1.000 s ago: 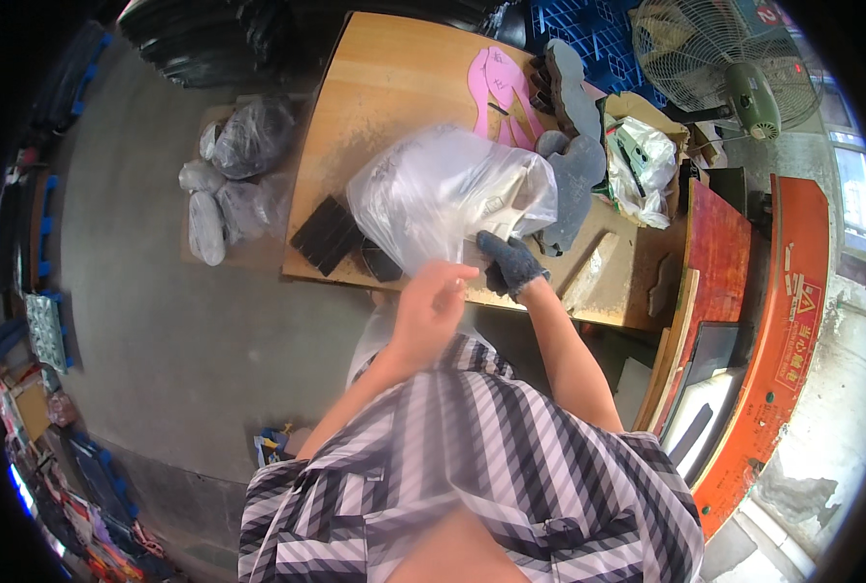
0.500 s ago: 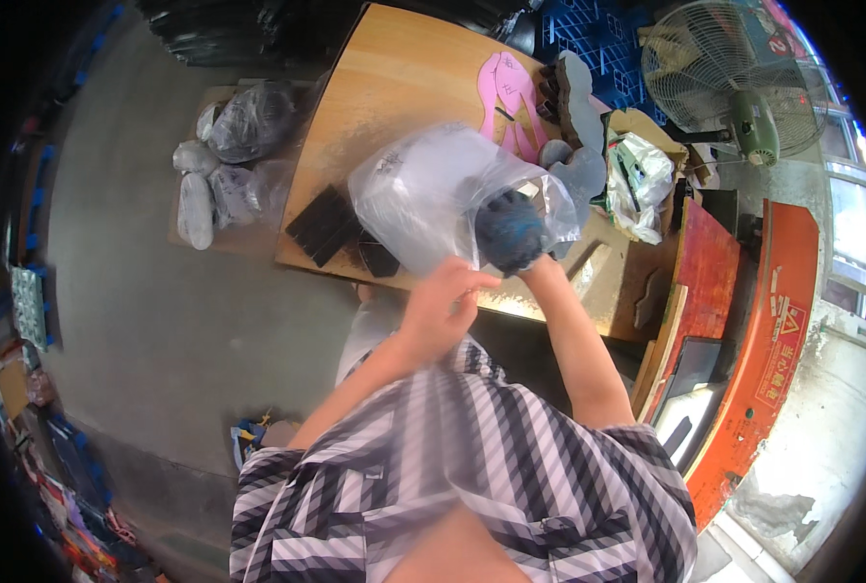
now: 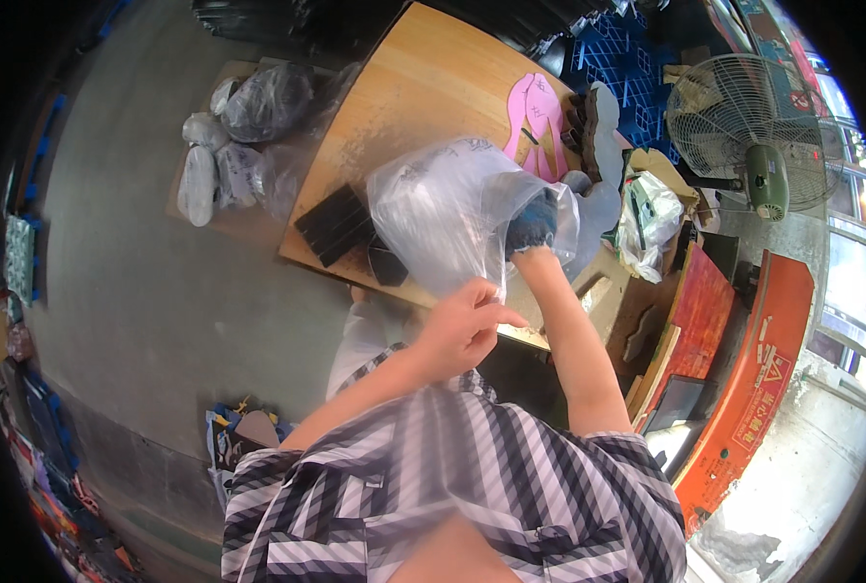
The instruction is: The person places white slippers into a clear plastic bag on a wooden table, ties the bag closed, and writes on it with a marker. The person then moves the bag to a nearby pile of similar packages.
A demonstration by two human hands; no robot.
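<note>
A clear plastic bag (image 3: pixel 433 209) with pale contents and dark marks lies on the wooden table (image 3: pixel 423 68), its mouth toward the right. My bare left hand (image 3: pixel 462 330) is at the near edge of that mouth, pinching the film between thumb and fingers, with the index finger pointing right. My right hand (image 3: pixel 533 225), in a dark blue-grey glove, reaches into the bag's mouth. Film covers part of the glove, and its fingers are hidden. Black blocks (image 3: pixel 334 225) lie beside the bag on the left. Beyond the bag are pink flat cut-outs (image 3: pixel 535 121) with handwritten marks.
Grey wavy-edged pieces (image 3: pixel 603 136) stand along the table's right side, near an open box with a white plastic bag (image 3: pixel 649 219). A fan (image 3: pixel 768 180) stands at the right, above an orange panel (image 3: pixel 748 389). Filled plastic bags (image 3: pixel 268 102) sit on the left.
The view has shifted, so table and bag appear further right. My right hand has gone deeper into the bag, with film now over the glove. My left hand stays at the bag's edge.
</note>
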